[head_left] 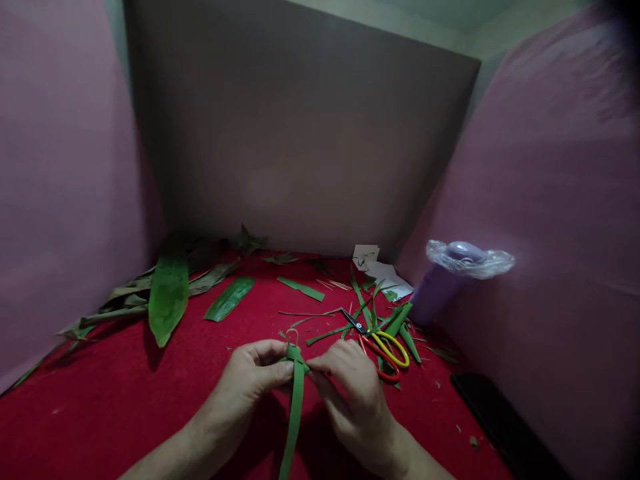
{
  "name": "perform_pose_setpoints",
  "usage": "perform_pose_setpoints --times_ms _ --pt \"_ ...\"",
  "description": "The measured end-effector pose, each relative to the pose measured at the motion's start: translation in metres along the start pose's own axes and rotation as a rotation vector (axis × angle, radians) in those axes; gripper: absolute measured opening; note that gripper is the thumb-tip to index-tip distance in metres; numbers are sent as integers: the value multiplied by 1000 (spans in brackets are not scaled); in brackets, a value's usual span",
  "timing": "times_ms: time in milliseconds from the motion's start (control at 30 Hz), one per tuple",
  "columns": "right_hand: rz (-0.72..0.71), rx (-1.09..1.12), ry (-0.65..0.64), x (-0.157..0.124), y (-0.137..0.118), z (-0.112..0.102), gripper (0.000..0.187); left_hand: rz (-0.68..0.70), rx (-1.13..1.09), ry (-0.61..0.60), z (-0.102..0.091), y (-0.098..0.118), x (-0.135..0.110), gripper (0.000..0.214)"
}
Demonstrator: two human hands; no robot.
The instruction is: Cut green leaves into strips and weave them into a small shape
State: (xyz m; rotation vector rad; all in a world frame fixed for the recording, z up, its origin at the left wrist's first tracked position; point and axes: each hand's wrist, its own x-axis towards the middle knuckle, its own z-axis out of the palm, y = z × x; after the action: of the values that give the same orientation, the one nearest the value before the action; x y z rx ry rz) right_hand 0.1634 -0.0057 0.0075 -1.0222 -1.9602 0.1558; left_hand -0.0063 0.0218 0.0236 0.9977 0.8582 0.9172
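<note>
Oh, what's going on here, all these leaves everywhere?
A person is working a green strip with bare hands. The left fingers hold its folded part, while the right fingers appear to pinch a corner of it; a long end hangs down toward the person. Beyond the right hand, scissors with red and yellow handles lie among leaf scraps on a red surface. A broad green leaf lies over to the left.
</note>
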Motion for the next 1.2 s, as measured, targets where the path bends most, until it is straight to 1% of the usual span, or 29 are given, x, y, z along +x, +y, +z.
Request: perform_pose_setpoints --times_ms 133,267,467,567,700,867,1067,1133,1200 --pt "-83 -91 20 -4 3 3 15 22 62 -4 1 1 -1 5" --pt "-103 -126 32 -5 3 5 13 31 90 -9 1 1 -2 6" --pt "-154 -177 80 1 0 2 16 45 114 -43 -2 1 -2 7" --pt "-174 -194 89 2 -1 1 17 54 113 -58 -3 2 -1 11" --pt "-187 -190 82 0 -4 0 18 17 100 -74 0 4 -2 14" --pt "-181 -159 59 0 -5 -2 19 -99 -31 -68 5 6 -4 17" --pt "-171 -176 98 -1 -6 -1 16 -188 -149 -125 2 3 -1 21" --pt "-173 -185 114 -1 -8 -1 15 -182 -149 -108 2 2 0 21" --pt "-183 -200 107 -1 -8 -1 15 -140 -118 -53 3 2 0 21"
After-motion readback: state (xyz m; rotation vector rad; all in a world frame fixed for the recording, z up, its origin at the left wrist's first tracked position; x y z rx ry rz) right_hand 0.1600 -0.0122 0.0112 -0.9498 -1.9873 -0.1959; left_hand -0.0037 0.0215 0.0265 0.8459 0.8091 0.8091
